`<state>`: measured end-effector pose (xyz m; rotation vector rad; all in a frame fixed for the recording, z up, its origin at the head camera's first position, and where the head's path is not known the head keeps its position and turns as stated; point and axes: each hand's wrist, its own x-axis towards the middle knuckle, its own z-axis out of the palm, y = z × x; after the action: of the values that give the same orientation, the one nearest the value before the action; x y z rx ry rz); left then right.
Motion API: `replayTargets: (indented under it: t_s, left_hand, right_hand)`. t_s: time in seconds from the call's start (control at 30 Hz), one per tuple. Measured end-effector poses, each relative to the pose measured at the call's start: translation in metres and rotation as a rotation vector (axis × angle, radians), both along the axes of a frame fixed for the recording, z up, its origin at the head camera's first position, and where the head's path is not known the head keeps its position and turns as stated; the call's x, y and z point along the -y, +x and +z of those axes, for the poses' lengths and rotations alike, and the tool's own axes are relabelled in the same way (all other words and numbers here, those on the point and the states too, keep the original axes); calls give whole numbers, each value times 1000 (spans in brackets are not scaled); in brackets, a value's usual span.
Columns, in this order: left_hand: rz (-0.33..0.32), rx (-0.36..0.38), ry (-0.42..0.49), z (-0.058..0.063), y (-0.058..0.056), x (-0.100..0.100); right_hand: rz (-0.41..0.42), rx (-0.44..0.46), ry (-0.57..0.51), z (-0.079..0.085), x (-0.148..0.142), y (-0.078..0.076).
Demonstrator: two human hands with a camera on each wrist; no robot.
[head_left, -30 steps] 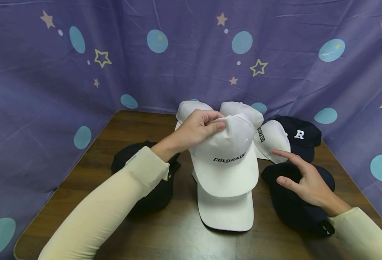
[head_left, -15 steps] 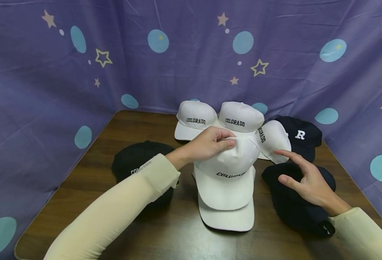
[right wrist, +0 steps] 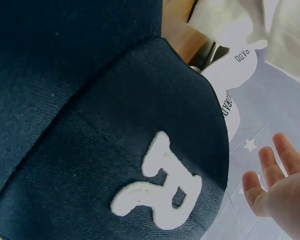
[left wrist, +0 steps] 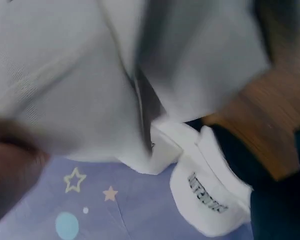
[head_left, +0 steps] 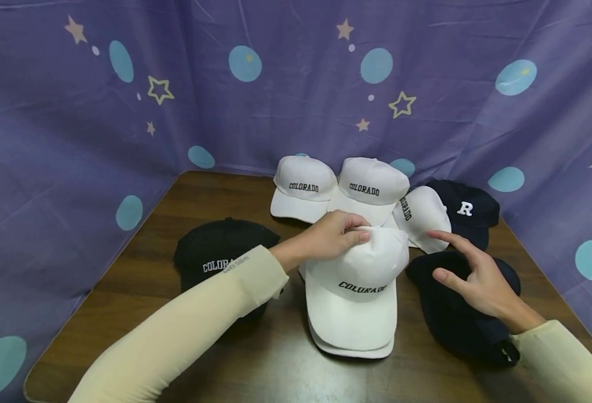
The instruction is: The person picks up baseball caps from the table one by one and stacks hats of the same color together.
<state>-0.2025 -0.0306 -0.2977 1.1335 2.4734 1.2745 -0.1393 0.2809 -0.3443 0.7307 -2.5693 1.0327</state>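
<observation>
My left hand [head_left: 328,238] pinches the crown of a white baseball cap [head_left: 361,310] lettered COLORADO. Beneath it sits a second white cap [head_left: 348,353], with only a thin strip of its brim showing. The held cap, blurred, fills much of the left wrist view. My right hand [head_left: 477,282], fingers spread and holding nothing, is over a dark navy cap [head_left: 447,319] on the right. In the right wrist view, a navy cap [right wrist: 140,110] with a white letter R looms close, the right hand's fingers [right wrist: 275,172] beside it.
Two white COLORADO caps [head_left: 303,187] stand side by side at the back. A tilted white cap [head_left: 424,215] and a navy R cap [head_left: 469,207] are to their right. A black cap [head_left: 207,252] lies left on the wooden table [head_left: 139,240]. A purple curtain [head_left: 285,117] hangs behind.
My left hand has brought the white cap down and toward me, onto the lower white cap, which is now nearly covered. The back caps have come into fuller view. My right hand stays put.
</observation>
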Motion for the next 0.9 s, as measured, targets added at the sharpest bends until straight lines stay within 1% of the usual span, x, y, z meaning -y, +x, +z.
replayTargets:
  t_s: [0.07, 0.13, 0.2, 0.23, 0.27, 0.33, 0.4, 0.43, 0.47, 0.5, 0.53, 0.57, 0.67, 0.73, 0.8, 0.9]
  left_hand:
    - [79, -100, -95, -8, -1, 0]
    - [146, -215, -171, -15, -2, 1]
    - [196, -331, -215, -21, -2, 2]
    - [211, -402, -223, -23, -1, 2]
    - [220, -487, -218, -25, 0, 3]
    - [219, -678, -196, -28, 3, 3]
    - [202, -869, -190, -30, 7, 3]
    - [188, -949, -198, -31, 9, 2]
    - [171, -1013, -221, -32, 11, 1]
    - [155, -1056, -264, -34, 13, 0]
    - [141, -1077, -324, -35, 16, -1]
    - [125, -1080, -389, -37, 18, -2]
    - [108, -1029, -608, -45, 25, -3]
    - [111, -999, -713, -49, 28, -3]
    - [118, -982, -760, -53, 30, -2]
    - [133, -955, -776, -56, 32, -1]
  right_hand:
    - [0, 1, -2, -1, 0, 0]
    - [-3, 2, 0, -1, 1, -1]
    - [-7, 4, 2, -1, 1, -1]
    - [-7, 4, 3, -1, 1, -2]
    - [-5, 4, 2, -1, 1, -2]
    - [-4, 7, 2, -1, 1, -2]
    - [-5, 9, 0, -1, 0, -2]
    - [-6, 8, -1, -1, 0, -2]
    - [-8, 10, -3, 0, 0, -1]
    - [-11, 12, -5, 0, 0, -1]
    - [-14, 14, -7, 0, 0, -1]
    - [-14, 18, -10, 1, 0, -1]
    - [-13, 25, -13, 0, 1, -1]
    - [-13, 27, -11, 0, 2, -1]
    - [-13, 26, -10, -1, 2, -1]
    - [-16, 28, -11, -1, 2, -1]
